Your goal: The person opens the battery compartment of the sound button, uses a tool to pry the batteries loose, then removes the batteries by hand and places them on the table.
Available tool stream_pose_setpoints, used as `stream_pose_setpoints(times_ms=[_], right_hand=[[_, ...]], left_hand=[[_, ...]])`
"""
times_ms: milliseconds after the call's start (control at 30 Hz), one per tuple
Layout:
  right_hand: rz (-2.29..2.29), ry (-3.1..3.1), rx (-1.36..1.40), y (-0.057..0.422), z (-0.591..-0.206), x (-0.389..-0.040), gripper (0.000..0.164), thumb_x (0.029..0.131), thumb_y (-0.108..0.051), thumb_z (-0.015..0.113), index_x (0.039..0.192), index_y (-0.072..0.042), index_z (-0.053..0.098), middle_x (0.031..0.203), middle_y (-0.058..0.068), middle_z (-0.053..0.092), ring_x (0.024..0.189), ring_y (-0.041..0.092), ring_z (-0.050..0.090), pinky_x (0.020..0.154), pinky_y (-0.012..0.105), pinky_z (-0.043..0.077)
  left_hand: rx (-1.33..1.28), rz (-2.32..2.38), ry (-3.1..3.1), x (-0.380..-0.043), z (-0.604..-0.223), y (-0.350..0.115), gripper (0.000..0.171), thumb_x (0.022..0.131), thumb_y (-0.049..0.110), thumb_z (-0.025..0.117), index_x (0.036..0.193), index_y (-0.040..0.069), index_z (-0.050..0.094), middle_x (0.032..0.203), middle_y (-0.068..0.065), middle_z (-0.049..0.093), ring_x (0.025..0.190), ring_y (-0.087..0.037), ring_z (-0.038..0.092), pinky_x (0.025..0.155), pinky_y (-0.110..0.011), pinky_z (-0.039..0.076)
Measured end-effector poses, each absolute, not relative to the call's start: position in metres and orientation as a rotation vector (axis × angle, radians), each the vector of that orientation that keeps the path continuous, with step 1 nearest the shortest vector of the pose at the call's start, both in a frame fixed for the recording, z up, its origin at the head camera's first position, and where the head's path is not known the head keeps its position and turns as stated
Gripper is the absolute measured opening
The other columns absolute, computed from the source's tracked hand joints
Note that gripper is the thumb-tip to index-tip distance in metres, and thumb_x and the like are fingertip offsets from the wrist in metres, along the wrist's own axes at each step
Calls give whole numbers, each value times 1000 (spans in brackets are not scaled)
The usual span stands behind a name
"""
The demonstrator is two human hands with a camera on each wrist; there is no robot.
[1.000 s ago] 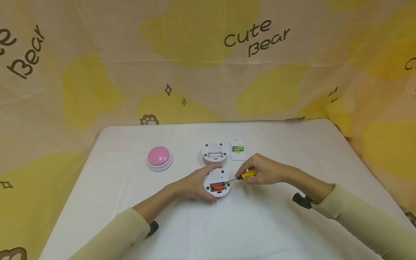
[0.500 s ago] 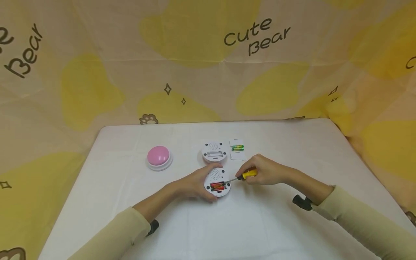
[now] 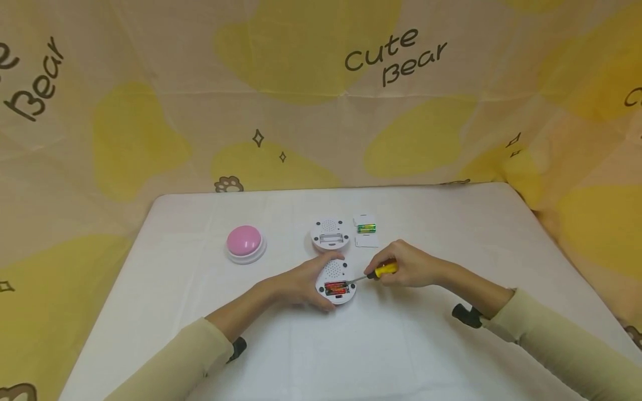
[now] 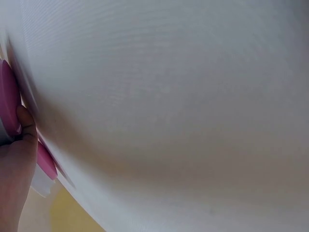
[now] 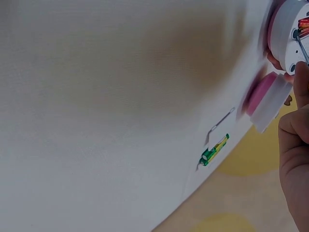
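Observation:
A round white button device, turned underside up, has red batteries in its battery bay. My left hand grips its left side, thumb at the near edge and fingers at the far edge. In the left wrist view the device's pink dome faces down beside the thumb. My right hand holds a screwdriver with a yellow and black handle. The shaft's tip reaches the right end of the batteries; whether it touches them I cannot tell. The right wrist view shows the shaft over the device too.
Just behind stands a second upturned device with a bare battery bay. Right of it lie green batteries and white covers. A pink-topped button sits upright at left. The white table ends at a printed cloth.
Hardly anything differs. The device and both hands have shifted very slightly to the right, with the screwdriver tip staying at the batteries' right end.

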State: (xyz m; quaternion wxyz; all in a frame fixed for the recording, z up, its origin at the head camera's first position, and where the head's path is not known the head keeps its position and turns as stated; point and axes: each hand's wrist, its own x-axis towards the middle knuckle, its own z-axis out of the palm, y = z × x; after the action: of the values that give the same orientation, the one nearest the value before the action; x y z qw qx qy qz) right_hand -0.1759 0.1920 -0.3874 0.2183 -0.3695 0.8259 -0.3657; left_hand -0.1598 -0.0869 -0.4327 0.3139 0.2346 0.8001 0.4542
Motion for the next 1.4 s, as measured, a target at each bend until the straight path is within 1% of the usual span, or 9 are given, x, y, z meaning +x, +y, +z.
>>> stream_pose_setpoints(times_ms=[133, 467, 800, 967, 1200, 1400], right_hand=[[-1030, 2287, -1016, 193, -390, -176, 22, 85, -1, 69, 103, -8, 78, 102, -2, 74, 86, 14, 63, 81, 28, 51], [-1095, 2275, -946, 197, -400, -174, 23, 86, 0, 68, 106, -8, 78, 103, 0, 75, 90, 16, 63, 83, 27, 50], [-1163, 2246, -930, 201, -411, -174, 25, 85, 4, 67, 106, -7, 78, 103, 3, 75, 85, 19, 62, 77, 25, 49], [-1177, 2248, -921, 201, -410, -171, 25, 86, 3, 67, 107, -6, 77, 103, 2, 75, 84, 18, 62, 75, 25, 48], [-1179, 2258, -936, 202, -410, -170, 25, 86, 3, 66, 107, -6, 77, 101, 0, 75, 79, 16, 58, 71, 24, 47], [-1189, 2257, -921, 203, -410, -169, 25, 86, 3, 66, 107, -5, 77, 101, 1, 75, 80, 17, 59, 71, 25, 48]], left_hand=[[622, 1201, 2109, -160, -432, -87, 104, 70, 15, 91, 152, 23, 28, 136, 2, 48, 120, -17, 48, 107, -40, 37], [624, 1164, 2140, -158, -430, -87, 104, 70, 18, 91, 152, 23, 29, 138, 2, 46, 122, -17, 46, 107, -41, 36], [617, 1165, 2133, -159, -431, -88, 103, 71, 18, 91, 152, 24, 29, 136, 3, 47, 121, -17, 46, 106, -40, 37], [614, 1164, 2131, -159, -431, -88, 102, 71, 20, 91, 152, 25, 29, 135, 4, 47, 120, -16, 46, 105, -40, 37], [653, 1157, 2129, -160, -431, -89, 102, 70, 21, 92, 151, 24, 30, 134, 5, 48, 120, -16, 46, 106, -39, 36], [664, 1147, 2141, -161, -431, -88, 104, 70, 21, 92, 152, 22, 29, 136, 4, 47, 121, -16, 46, 107, -40, 35]])
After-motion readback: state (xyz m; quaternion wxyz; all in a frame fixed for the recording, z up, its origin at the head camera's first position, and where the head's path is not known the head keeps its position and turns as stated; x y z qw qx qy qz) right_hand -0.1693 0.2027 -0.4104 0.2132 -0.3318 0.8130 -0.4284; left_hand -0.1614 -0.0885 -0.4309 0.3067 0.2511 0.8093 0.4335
